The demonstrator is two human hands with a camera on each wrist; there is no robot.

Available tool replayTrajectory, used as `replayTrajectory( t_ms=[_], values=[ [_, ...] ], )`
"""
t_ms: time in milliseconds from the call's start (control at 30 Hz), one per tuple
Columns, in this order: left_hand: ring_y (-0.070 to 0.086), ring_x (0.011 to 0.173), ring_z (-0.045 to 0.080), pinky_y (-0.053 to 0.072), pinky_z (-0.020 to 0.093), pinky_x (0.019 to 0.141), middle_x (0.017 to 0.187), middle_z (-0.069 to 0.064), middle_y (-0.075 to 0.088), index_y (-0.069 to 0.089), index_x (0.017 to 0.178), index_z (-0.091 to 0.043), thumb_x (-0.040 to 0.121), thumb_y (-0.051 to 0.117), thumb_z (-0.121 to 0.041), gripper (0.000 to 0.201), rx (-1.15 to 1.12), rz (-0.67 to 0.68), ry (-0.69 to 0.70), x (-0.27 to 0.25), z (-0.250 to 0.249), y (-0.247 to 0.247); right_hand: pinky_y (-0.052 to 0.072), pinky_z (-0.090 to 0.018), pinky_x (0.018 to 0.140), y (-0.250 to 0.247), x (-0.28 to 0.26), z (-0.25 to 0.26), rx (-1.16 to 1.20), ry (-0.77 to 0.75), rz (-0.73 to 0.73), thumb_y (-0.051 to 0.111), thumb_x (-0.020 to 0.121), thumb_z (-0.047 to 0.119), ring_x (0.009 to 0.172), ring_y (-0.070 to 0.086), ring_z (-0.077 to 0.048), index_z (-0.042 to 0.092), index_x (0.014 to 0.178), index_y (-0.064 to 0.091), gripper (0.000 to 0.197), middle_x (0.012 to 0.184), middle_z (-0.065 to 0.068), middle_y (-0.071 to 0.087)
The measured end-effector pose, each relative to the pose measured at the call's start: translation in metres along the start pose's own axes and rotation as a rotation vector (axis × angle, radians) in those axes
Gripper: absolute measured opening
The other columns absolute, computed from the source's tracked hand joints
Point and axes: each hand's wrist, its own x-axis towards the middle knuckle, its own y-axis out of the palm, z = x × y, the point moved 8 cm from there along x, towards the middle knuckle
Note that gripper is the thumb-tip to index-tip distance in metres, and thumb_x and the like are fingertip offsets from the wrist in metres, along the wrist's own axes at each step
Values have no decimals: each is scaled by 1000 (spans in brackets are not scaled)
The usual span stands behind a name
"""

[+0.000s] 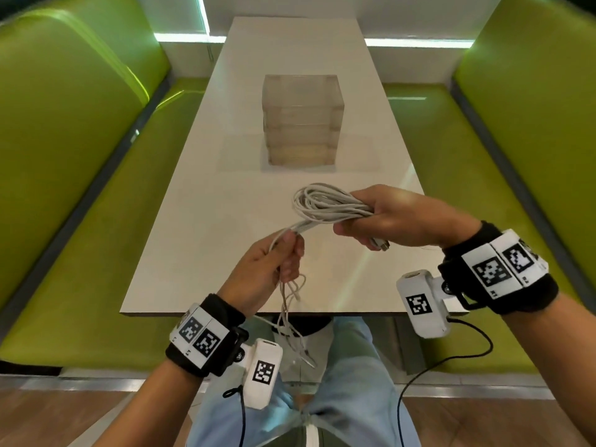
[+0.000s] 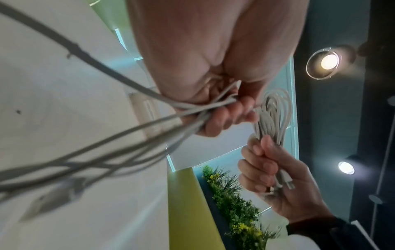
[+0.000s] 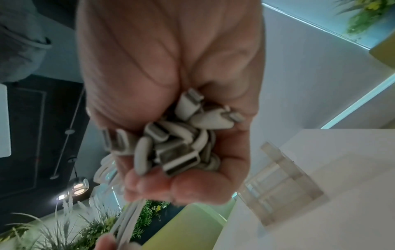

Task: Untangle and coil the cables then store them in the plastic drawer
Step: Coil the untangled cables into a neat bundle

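My right hand (image 1: pixel 383 217) grips a coiled bundle of white cables (image 1: pixel 322 203) above the near half of the white table (image 1: pixel 200 240). In the right wrist view several white connectors (image 3: pixel 179 135) are bunched in that fist. My left hand (image 1: pixel 277 262) pinches the loose strands (image 1: pixel 290 304) that run from the bundle and hang past the table's near edge toward my lap. From the left wrist camera these strands (image 2: pixel 119 135) pass through the curled fingers, and the bundle (image 2: pixel 275 116) shows beyond. The clear plastic drawer unit (image 1: pixel 303 119) stands mid-table with its drawers closed.
Green padded benches (image 1: pixel 64 140) flank the table on both sides. A white wall with lit strips closes the far end. Black leads trail from the wrist cameras near my knees. Artificial plants (image 2: pixel 237 203) stand behind the right bench.
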Motion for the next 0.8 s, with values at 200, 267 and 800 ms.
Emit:
replayTrajectory(
  t_ms=[200, 267, 800],
  values=[
    [35, 51, 10, 36, 21, 53, 57, -4, 38, 64, 78, -13, 82, 50, -63, 53, -231, 88, -81, 0, 2, 6, 41, -21, 50, 1, -4, -6, 74, -19, -107, 59, 91, 23, 49, 51, -7, 17, 74, 56, 19, 55, 6, 56],
    [48, 55, 16, 43, 25, 59, 58, -1, 47, 65, 76, -14, 91, 43, -46, 42, -205, 82, -97, -3, 5, 6, 41, -19, 50, 0, -3, -5, 87, -30, -111, 59, 91, 23, 49, 51, -6, 17, 74, 56, 18, 55, 7, 56],
    [68, 85, 19, 57, 29, 81, 89, 8, 72, 61, 100, -2, 103, 33, -20, 33, -337, -414, 123, 8, -15, -1, 44, -23, 54, 43, 12, -15, 98, 42, -223, 60, 90, 30, 52, 51, -8, 16, 77, 56, 20, 61, 5, 56]
  ],
)
